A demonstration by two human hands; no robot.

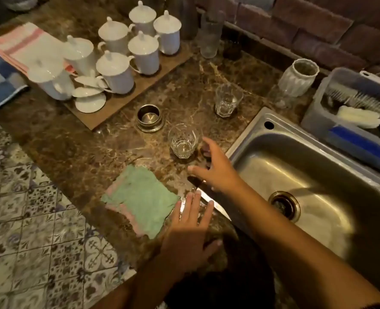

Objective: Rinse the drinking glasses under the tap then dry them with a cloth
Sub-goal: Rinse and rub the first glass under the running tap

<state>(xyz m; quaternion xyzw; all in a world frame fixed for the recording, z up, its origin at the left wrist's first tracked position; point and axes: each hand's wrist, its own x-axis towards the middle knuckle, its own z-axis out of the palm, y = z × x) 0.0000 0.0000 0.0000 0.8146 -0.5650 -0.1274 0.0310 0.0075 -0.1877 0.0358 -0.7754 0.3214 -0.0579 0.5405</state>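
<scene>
- Glasses are standing upright on the counter (184,90): the near glass (183,140) just left of the sink (247,139), and a second glass (228,100) further back, well apart from the first.
- I am judging the near glass to be stiff, breakable and thick in the base, so weightier low down, and slippery once wet.
- I am thinking the best hold is thumb and fingers wrapped round the faceted lower wall, not a pinch on the thin rim.
- My right hand (215,168) is hovering just beside the near glass with its fingers spread and loose, gripping nothing. I cannot tell whether a fingertip is touching the glass.
- My left hand (189,230) is lying flat with its fingers straight, holding nothing, just beside the cloth (140,201).
- That cloth is lying folded near the counter's front edge. It is looking soft and limp, easy to bunch inside a glass.
- No tap is showing anywhere.
- A dark shape under my right thumb is staying unreadable.
- Something bright is showing in the near glass's base, and whether it is water or only glare I cannot tell.
- A tall glass (209,39) at the back is blurring into the wall.
</scene>
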